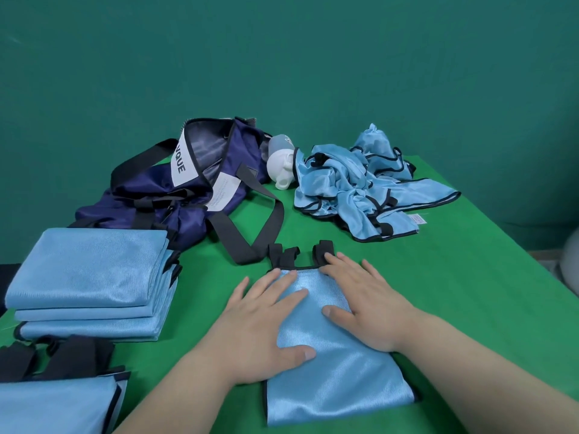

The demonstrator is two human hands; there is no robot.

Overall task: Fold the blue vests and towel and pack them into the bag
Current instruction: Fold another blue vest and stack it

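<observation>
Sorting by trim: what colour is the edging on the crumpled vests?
Black edging on the light blue crumpled vests, clearest in the head view.

Staged studio: green table cover (438, 292), teal backdrop (282, 57)

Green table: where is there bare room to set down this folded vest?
Widest bare green table lies right of the folded vest, nearer than the crumpled pile. A narrower strip runs between that vest and the folded stack. The left side, with bag and its straps, is crowded.
</observation>
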